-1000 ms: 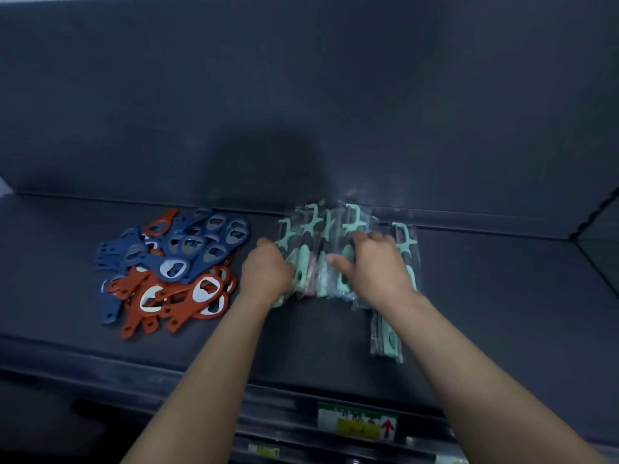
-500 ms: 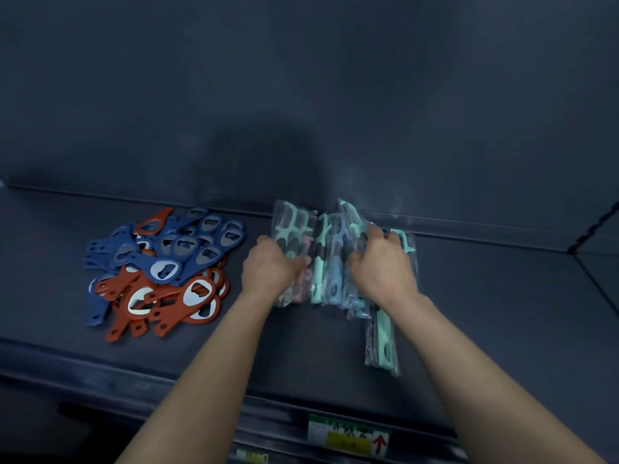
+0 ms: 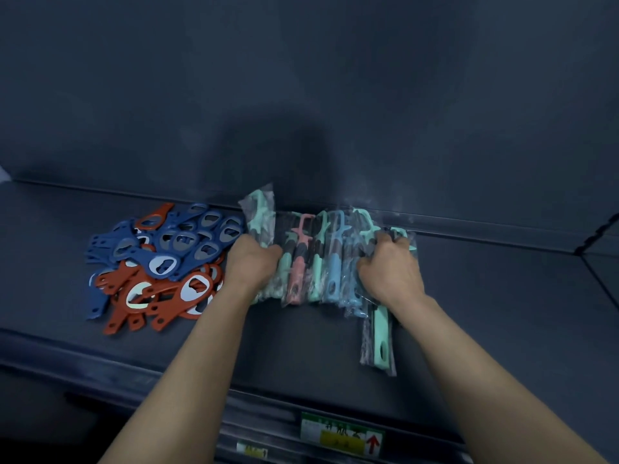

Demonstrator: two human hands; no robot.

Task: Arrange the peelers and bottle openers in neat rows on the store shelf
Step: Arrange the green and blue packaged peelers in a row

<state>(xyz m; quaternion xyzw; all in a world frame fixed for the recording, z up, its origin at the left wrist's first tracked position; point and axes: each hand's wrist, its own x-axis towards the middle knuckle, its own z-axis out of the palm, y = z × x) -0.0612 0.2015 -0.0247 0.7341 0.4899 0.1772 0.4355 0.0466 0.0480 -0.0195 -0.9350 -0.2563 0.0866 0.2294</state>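
Several peelers in clear plastic sleeves, mint, pink and blue, lie side by side at the middle of the dark shelf. My left hand grips the left end of the bunch, where one mint peeler sticks up. My right hand grips the right end. One mint peeler lies nearer the front edge, below my right wrist. A loose heap of blue bottle openers and red bottle openers sits to the left.
The shelf's dark back wall rises right behind the peelers. A price label with a red arrow is on the front rail. A shelf divider edge runs at the far right.
My hands have drawn apart, so the bunch of peelers is now fanned wider, showing pink and blue ones between them. The openers have not moved.
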